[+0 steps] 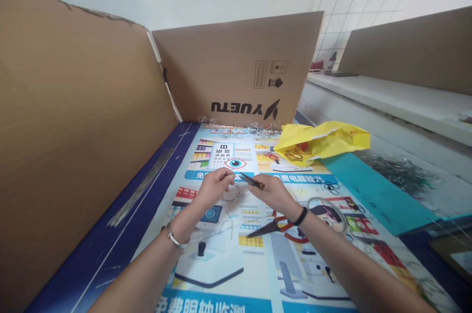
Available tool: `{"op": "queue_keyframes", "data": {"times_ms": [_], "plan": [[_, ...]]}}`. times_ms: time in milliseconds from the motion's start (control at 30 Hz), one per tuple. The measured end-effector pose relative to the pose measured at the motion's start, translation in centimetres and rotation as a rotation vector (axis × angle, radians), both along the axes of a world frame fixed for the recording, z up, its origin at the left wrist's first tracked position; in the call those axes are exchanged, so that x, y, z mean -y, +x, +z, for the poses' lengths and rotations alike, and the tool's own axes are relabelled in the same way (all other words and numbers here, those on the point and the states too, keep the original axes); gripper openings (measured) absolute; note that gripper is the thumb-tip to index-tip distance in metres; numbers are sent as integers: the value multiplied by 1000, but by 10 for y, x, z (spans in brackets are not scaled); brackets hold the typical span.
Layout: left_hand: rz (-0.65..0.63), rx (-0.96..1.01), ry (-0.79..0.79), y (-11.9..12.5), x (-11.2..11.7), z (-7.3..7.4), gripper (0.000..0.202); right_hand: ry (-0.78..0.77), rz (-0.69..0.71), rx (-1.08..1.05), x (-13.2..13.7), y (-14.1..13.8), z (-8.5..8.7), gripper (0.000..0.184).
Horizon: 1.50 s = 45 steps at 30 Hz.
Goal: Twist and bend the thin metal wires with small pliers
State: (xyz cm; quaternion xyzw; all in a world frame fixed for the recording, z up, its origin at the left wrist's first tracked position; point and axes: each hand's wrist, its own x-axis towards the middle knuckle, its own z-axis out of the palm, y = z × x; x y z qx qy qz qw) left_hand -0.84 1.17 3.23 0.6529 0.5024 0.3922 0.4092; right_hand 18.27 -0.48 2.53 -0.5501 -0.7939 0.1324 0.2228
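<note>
My left hand (pixel 218 186) is closed in a pinch, and a thin bent wire (pixel 231 200) shows just below its fingertips. A pair of long-nosed pliers (pixel 252 181) with dark jaws is gripped in my right hand (pixel 273 191). The tips of the pliers point left, close to the left fingertips. Under my right wrist lies a pair of scissors (pixel 271 227) with dark blades and red handles, partly hidden by the arm. More thin bent wire lies on the printed sheet (pixel 221 273) below the hands.
A bundle of straight wires (pixel 142 187) lies at the left. Cardboard panels (pixel 228 67) stand at the back and left. At the right are a yellow bag (pixel 332 138), a coil of wire (pixel 341 212), small black loops (pixel 329 186) and a heap of wire pieces (pixel 398 175).
</note>
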Motion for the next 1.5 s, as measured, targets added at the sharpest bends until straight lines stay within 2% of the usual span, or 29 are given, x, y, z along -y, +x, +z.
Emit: {"op": "queue_keyframes", "data": {"times_ms": [167,367,433,500,567,633,800,933,1133,1333,1500], "plan": [[-150,-26,-33,2,2,-6,18,-9,52,-33,0,-1,-4,21],[-174,-32,-46,1,2,-8,17,7,68,8,0,-2,-9,25],[-154,-47,-22,-2,-1,-7,16,19,43,29,0,-2,-11,23],[-72,-75,53,-8,-6,-7,17,28,2,47,-1,-3,-13,23],[37,-100,156,-17,-14,-10,16,33,-46,67,-2,-3,-15,24],[93,-150,240,-26,-23,-18,15,37,-95,97,-3,-2,-18,24],[53,-367,290,-37,-38,-39,16,92,-129,173,-4,-2,-24,24],[45,-427,320,-32,-38,-45,10,137,-87,231,-4,-3,-25,21],[0,-325,316,-25,-35,-44,18,178,-67,276,-2,-5,-26,20],[-70,-204,152,-19,-26,-40,22,276,-46,282,-1,-5,-27,17],[-102,-207,112,-15,-21,-36,21,369,-16,324,-2,-3,-26,17]]}}
